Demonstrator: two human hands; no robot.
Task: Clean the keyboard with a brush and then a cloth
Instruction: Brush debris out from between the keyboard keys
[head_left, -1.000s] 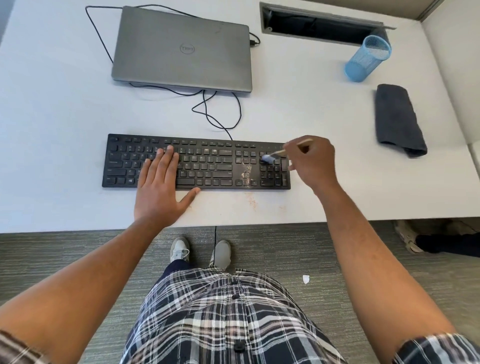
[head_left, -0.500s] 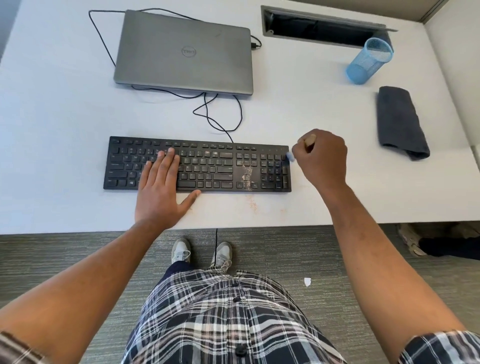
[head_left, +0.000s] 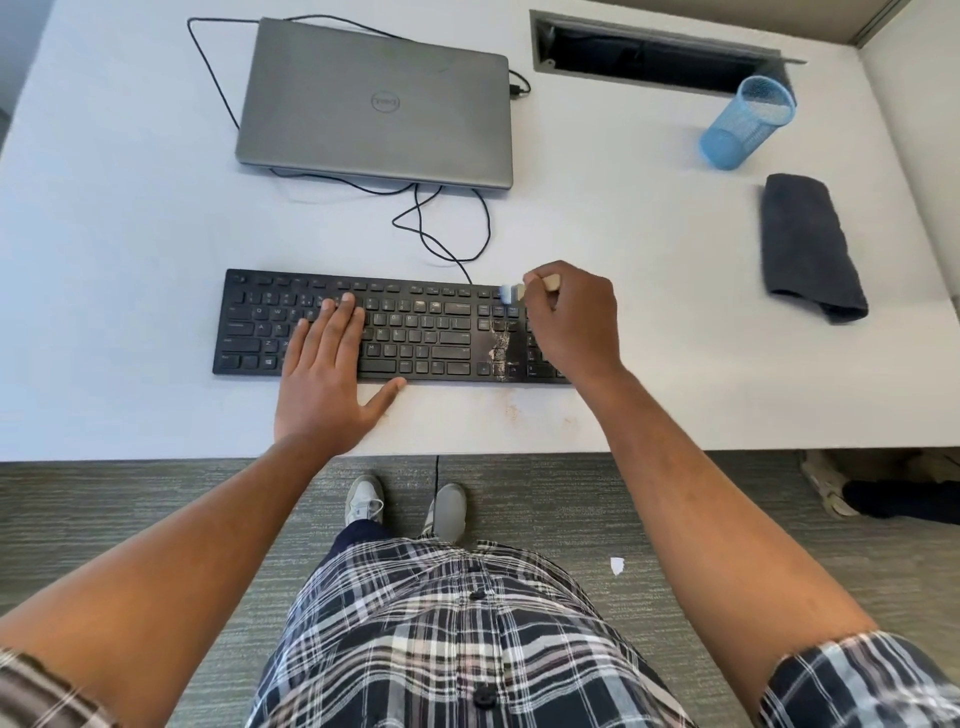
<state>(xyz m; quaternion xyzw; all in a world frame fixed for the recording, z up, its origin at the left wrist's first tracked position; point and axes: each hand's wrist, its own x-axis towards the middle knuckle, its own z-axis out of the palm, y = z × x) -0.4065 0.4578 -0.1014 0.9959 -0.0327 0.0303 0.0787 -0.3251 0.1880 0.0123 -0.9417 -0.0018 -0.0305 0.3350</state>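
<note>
A black keyboard lies near the front edge of the white desk, with a pale streak of dust left of its number pad. My left hand rests flat on the keys, fingers straight. My right hand grips a small brush with a wooden handle. Its pale bristles touch the top row above the dusty patch. My right hand hides the number pad. A dark grey folded cloth lies on the desk to the right, apart from both hands.
A shut grey laptop sits behind the keyboard, with black cables looping between them. A blue mesh cup stands at the back right beside a cable slot. Dust specks lie on the desk in front of the keyboard.
My right hand moved the brush from the keyboard's right edge back left onto the top row above the dusty patch. The left hand stayed where it was.
</note>
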